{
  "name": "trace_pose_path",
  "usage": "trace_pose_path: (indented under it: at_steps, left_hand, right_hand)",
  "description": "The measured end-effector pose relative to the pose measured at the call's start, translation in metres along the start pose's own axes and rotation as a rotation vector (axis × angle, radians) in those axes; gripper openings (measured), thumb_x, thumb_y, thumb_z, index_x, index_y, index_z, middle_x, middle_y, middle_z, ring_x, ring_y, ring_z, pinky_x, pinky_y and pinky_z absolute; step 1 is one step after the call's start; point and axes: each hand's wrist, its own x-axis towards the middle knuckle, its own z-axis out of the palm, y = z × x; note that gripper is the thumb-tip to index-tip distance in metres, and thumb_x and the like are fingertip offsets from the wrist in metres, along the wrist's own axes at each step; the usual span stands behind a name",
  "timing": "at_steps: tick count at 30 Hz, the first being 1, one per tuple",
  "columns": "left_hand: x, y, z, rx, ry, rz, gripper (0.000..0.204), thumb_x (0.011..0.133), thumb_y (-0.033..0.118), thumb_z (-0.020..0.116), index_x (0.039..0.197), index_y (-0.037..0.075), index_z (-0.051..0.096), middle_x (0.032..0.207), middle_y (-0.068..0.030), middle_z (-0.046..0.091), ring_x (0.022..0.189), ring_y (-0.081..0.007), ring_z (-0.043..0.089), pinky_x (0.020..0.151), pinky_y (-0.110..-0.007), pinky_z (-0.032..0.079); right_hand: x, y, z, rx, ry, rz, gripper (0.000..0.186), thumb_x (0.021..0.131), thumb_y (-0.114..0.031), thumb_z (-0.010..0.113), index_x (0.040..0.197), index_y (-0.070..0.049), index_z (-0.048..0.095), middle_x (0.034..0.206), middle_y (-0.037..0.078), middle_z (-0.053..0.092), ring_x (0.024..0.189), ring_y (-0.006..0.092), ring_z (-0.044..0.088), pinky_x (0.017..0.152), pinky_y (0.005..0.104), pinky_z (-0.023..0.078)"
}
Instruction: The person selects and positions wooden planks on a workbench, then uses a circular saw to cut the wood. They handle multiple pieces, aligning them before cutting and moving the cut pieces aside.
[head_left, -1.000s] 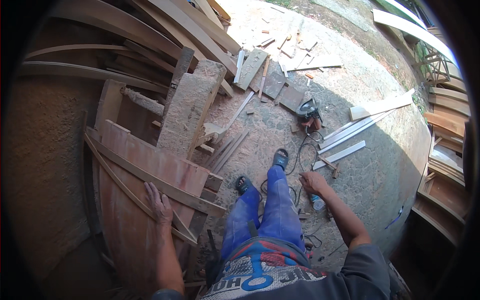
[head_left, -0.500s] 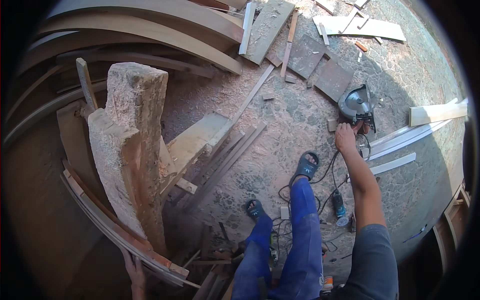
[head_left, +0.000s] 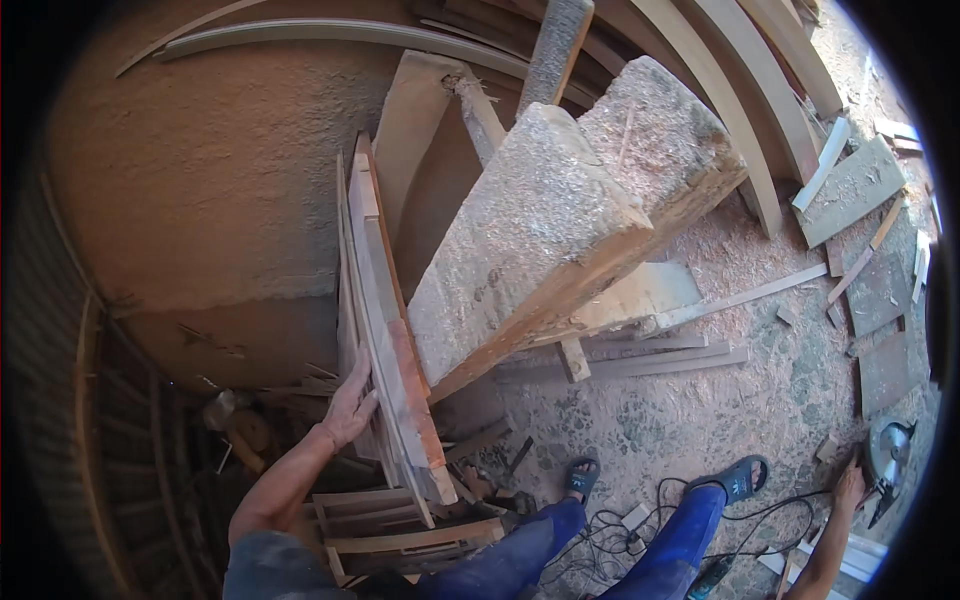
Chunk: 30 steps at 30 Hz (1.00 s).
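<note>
My left hand (head_left: 350, 405) lies with fingers stretched out against the outer side of a bundle of long, thin wooden boards (head_left: 385, 335). These boards stand on edge and lean beside a thick, rough-sawn timber block (head_left: 530, 235) coated in sawdust. At the far right, my right hand (head_left: 850, 485) is closed round the handle of a circular saw (head_left: 888, 450), which rests low by the ground with its round blade guard showing. Part of the right hand's grip is hidden by the saw.
Curved wooden planks (head_left: 720, 90) are stacked at the back. Loose strips (head_left: 640, 360) and flat board pieces (head_left: 882, 370) lie on the sawdust-covered floor. Cables (head_left: 610, 535) tangle by my sandalled feet. A small wooden frame (head_left: 415, 540) stands near my left leg.
My view has swung left, so the timber block and boards appear nearer the middle. My left hand and forearm now show fully against the boards. The right hand stays on the circular saw.
</note>
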Motion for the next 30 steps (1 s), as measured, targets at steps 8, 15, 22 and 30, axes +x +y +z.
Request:
trace_pose_path:
  at_steps: [8,15,22,30]
  left_hand:
    - [-0.002,-0.021,0.002,-0.073,0.087,0.211,0.074,0.087,0.008,0.046,0.151,-0.008,0.012,0.158,-0.0302,0.006,0.148,-0.0412,0.008,0.12,-0.041,0.012]
    - [0.007,-0.055,0.031,-0.112,0.35,0.389,0.073,0.08,0.012,0.044,0.147,-0.008,0.024,0.154,-0.0324,0.017,0.144,-0.0473,0.018,0.118,-0.054,0.014]
    - [0.012,-0.065,0.047,-0.078,0.522,0.457,0.074,0.08,0.018,0.047,0.147,-0.008,0.027,0.153,-0.0297,0.023,0.143,-0.0436,0.023,0.117,-0.053,0.017]
    - [0.023,-0.067,0.055,-0.157,0.6,0.498,0.073,0.08,0.021,0.049,0.146,-0.006,0.031,0.153,-0.0278,0.026,0.144,-0.0407,0.025,0.118,-0.052,0.018]
  right_hand:
    - [-0.124,-0.054,-0.248,0.32,-0.253,0.014,0.071,0.08,-0.009,0.063,0.146,-0.005,0.037,0.118,0.03,0.056,0.109,0.047,0.056,0.095,0.0494,0.045]
    - [-0.257,-0.148,-0.408,0.933,-0.1,0.006,0.06,0.073,-0.014,0.074,0.129,0.001,0.055,0.115,0.019,0.065,0.108,0.0317,0.062,0.095,0.0376,0.047]
    - [-0.389,-0.3,-0.535,1.562,0.027,0.219,0.04,0.083,-0.025,0.069,0.116,-0.002,0.062,0.086,0.0,0.062,0.067,0.0094,0.057,0.056,0.0253,0.045]
    - [-0.485,-0.428,-0.591,1.756,0.257,0.291,0.037,0.076,-0.006,0.075,0.111,0.0,0.063,0.09,0.006,0.066,0.068,0.0121,0.062,0.058,0.0246,0.05]
